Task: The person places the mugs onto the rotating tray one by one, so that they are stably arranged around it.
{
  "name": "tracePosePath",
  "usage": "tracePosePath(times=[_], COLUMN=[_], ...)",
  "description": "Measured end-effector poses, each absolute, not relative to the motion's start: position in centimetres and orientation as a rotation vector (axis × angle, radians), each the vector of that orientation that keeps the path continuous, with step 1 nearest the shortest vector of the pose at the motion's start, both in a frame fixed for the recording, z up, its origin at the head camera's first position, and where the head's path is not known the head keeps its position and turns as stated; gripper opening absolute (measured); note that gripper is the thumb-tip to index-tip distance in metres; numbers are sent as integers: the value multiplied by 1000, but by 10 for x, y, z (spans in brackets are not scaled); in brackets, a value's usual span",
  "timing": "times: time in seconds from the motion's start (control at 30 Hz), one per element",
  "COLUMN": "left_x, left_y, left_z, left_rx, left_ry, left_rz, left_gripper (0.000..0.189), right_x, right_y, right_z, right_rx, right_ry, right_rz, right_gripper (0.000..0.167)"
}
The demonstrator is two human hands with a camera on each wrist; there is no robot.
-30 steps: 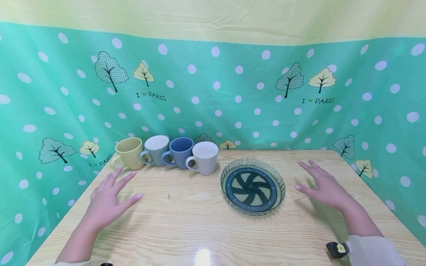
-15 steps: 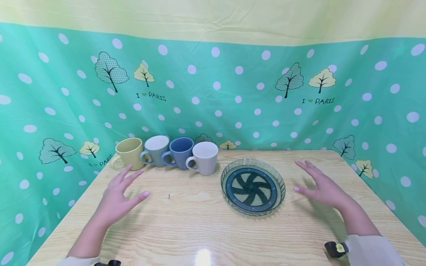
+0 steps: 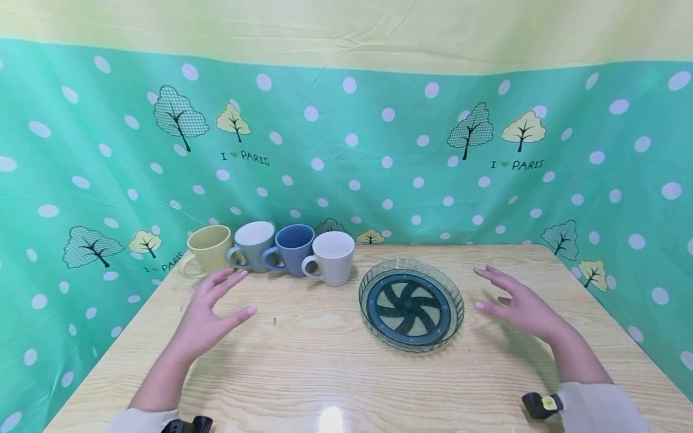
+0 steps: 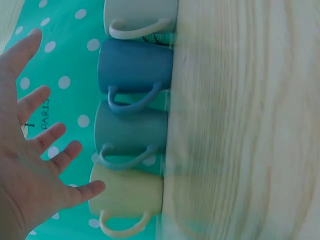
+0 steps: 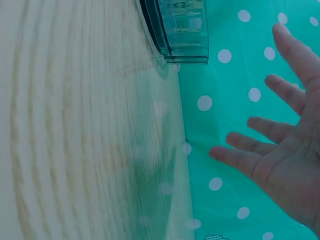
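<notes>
One round, clear, greenish dish [image 3: 456, 304], ribbed at the wall and darkly swirl-patterned at the base, is set at two o'clock from the middle of the pale wood-grain table [image 3: 325, 349]. Judged stiff, slick and breakable; glass or hard plastic cannot be told. Best taken by opposite walls, at its three and nine o'clock. At its ten o'clock, four upright mugs, apparently glazed ceramic, are ranked leftward: white tapered mug [image 3: 335, 264], solid blue mug [image 3: 295, 255], grey-green, white-lined mug [image 3: 257, 255], pale yellow mug [image 3: 211, 255]. Moderate weight and some chipping risk presumed; handles, turned towards eight o'clock, are the natural hold. Right hand [image 3: 525, 310], at the dish's three o'clock, is spread, nothing gripped. Left hand [image 3: 203, 322], at the pale yellow mug's six o'clock, is likewise splayed, nothing held. Green, white-dotted curtain [image 3: 346, 150] is hung at twelve o'clock.
</notes>
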State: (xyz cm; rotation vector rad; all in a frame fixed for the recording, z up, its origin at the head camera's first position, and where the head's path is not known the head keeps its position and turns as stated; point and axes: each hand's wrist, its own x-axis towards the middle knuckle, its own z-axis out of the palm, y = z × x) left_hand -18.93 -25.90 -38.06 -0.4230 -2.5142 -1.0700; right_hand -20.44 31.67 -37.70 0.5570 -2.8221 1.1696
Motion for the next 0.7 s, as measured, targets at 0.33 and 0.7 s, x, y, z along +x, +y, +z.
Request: tracePosePath(times=[0.33, 0.7], left_x=[-197, -211], left_y=[-245, -232], left_z=[-376, -378], left_rx=[-385, -380], left_ry=[-2535, -2527], left_rz=[-1277, -1378], left_gripper=[62, 61], right_x=[-205, -213], right_y=[318, 320], right_z=[-384, -393], right_rx=[495, 595], right_ry=[-2820, -2790], right_rz=[1381, 1469], right_gripper=[66, 64])
